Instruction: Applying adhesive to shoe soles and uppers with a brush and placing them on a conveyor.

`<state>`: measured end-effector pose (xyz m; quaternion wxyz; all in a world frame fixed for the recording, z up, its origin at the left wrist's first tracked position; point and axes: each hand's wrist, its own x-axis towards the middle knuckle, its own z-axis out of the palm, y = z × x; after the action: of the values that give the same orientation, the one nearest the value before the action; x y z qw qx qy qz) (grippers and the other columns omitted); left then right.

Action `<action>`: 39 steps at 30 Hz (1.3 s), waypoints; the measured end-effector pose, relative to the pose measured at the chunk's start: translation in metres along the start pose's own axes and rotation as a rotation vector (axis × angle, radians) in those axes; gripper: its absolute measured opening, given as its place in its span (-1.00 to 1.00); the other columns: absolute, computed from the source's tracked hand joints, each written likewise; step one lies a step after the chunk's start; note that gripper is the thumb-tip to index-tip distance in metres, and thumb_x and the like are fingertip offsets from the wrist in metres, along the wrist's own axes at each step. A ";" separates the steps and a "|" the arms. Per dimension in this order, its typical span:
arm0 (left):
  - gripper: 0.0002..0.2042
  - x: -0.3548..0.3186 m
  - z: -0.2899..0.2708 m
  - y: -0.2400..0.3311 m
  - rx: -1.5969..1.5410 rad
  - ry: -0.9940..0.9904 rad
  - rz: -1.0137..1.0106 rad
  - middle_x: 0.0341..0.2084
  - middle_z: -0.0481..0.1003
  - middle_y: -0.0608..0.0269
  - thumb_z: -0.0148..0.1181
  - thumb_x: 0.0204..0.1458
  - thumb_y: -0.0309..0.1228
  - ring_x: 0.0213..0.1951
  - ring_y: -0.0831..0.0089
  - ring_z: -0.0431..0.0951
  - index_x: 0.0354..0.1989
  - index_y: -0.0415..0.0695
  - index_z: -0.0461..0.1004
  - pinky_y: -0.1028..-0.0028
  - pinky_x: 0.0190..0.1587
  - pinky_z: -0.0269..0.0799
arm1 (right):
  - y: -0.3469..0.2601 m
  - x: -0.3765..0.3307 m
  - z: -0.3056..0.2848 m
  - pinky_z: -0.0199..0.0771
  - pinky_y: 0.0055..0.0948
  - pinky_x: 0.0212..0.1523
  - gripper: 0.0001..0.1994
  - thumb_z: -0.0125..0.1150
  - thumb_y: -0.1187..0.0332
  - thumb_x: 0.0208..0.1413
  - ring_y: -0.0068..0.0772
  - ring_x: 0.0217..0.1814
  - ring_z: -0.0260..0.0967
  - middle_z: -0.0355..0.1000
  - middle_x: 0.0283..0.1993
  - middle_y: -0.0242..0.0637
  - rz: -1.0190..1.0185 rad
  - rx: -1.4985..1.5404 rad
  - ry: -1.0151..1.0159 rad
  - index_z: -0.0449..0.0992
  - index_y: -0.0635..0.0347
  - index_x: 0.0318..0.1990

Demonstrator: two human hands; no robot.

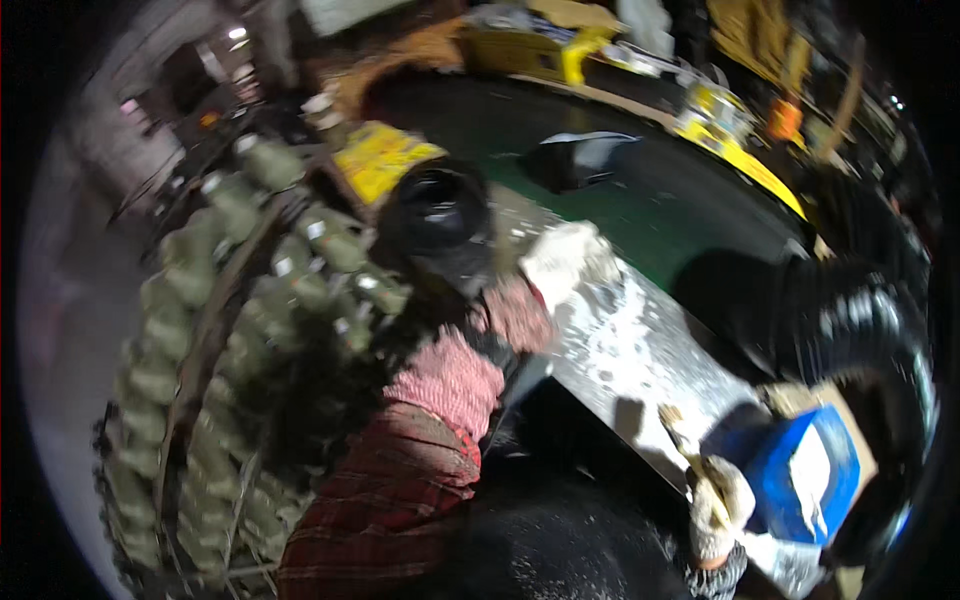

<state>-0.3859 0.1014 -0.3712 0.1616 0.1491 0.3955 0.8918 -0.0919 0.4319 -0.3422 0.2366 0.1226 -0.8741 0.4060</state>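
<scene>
My left hand [570, 262], in a pale, dusty glove, reaches over the metal bench top [690, 365]. Blur smears its fingers, so their grip is unclear. A red plaid sleeve with a pink knit cuff covers that arm. At the lower right, my right hand [722, 500] wears a whitish glove with a grey knit cuff. It is closed around a slim, beige stick-like tool [676, 425], whose tip points up over the bench. Beside this hand stands a blue container [835, 455] with something white in its opening. White powder [625, 345] is spread across the metal.
Rows of olive-green moulded pieces [190, 290] hang on the left. A black hollow cylinder [436, 215] stands near my left hand. Beyond lies a dark green surface [650, 220] with a dark object [585, 160] on it. Large black rubber tubes [850, 320] are stacked right.
</scene>
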 end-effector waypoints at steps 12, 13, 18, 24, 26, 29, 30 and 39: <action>-0.03 -0.153 0.022 0.356 1.646 1.589 0.684 0.23 0.19 -0.20 0.44 -0.31 0.06 0.25 -0.03 0.24 0.23 -0.28 0.15 0.22 0.28 0.17 | -0.078 0.021 0.002 0.44 -0.55 -0.32 -0.80 0.16 0.49 0.18 -0.49 -0.37 0.43 0.52 -0.32 -0.20 0.154 0.306 -0.216 0.51 0.43 -0.10; -0.02 -0.160 0.006 0.367 1.493 1.560 0.542 0.19 0.25 -0.21 0.45 -0.33 0.05 0.22 -0.01 0.29 0.23 -0.28 0.14 0.24 0.27 0.19 | -0.078 0.020 0.002 0.43 -0.57 -0.31 -0.80 0.16 0.50 0.17 -0.51 -0.36 0.43 0.52 -0.31 -0.21 0.061 0.229 -0.222 0.51 0.43 -0.09; -0.09 -0.170 -0.066 0.361 1.261 1.619 0.741 0.03 0.43 -0.18 0.43 -0.31 -0.01 0.10 -0.02 0.44 0.20 -0.34 0.22 0.25 0.17 0.30 | -0.065 -0.001 -0.001 0.40 -0.70 -0.32 -0.75 0.09 0.55 0.19 -0.56 -0.34 0.43 0.51 -0.25 -0.25 0.354 0.243 -0.225 0.46 0.36 0.02; -0.38 -0.152 -0.065 0.351 0.825 1.033 1.087 -0.12 0.51 0.03 0.38 -0.13 -0.18 -0.14 0.25 0.53 0.06 -0.36 0.40 0.36 -0.04 0.44 | -0.024 -0.025 -0.004 0.40 -0.62 -0.43 -0.75 0.22 0.30 0.15 -0.59 -0.52 0.37 0.46 -0.39 -0.26 0.398 0.355 0.096 0.47 0.34 -0.19; -0.39 -0.163 -0.083 0.366 1.095 1.077 0.917 -0.14 0.53 0.03 0.39 -0.14 -0.17 -0.14 0.21 0.55 0.05 -0.30 0.41 0.29 -0.06 0.45 | -0.046 -0.017 -0.001 0.40 -0.60 -0.40 -0.78 0.19 0.33 0.16 -0.56 -0.47 0.38 0.47 -0.38 -0.26 0.356 0.216 0.037 0.48 0.35 -0.20; -0.38 -0.158 -0.060 0.350 1.458 1.223 0.731 -0.14 0.54 -0.05 0.37 -0.16 -0.11 -0.12 0.14 0.57 0.06 -0.22 0.42 0.27 -0.03 0.45 | -0.057 -0.014 -0.003 0.41 -0.54 -0.35 -0.80 0.19 0.36 0.15 -0.51 -0.40 0.39 0.47 -0.38 -0.26 0.198 0.053 0.002 0.49 0.36 -0.22; -0.38 -0.155 -0.089 0.363 1.482 1.264 0.743 -0.14 0.54 -0.04 0.36 -0.15 -0.10 -0.11 0.14 0.57 0.06 -0.22 0.42 0.26 -0.03 0.44 | -0.060 -0.016 -0.005 0.41 -0.54 -0.35 -0.79 0.19 0.35 0.15 -0.51 -0.40 0.39 0.47 -0.39 -0.25 0.244 0.058 -0.010 0.49 0.36 -0.23; -0.37 -0.156 -0.077 0.384 1.633 1.560 0.519 -0.03 0.48 -0.15 0.27 -0.11 -0.14 0.01 -0.03 0.49 0.11 -0.28 0.34 0.21 0.10 0.36 | -0.046 -0.028 -0.019 0.42 -0.53 -0.37 -0.79 0.21 0.34 0.16 -0.47 -0.45 0.41 0.45 -0.42 -0.23 0.249 0.048 -0.001 0.47 0.35 -0.23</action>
<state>-0.3411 -0.2567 -0.1527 -0.4585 -0.3046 0.8034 0.2269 -0.0431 0.4175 -0.3155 0.1811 0.0186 -0.8727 0.4530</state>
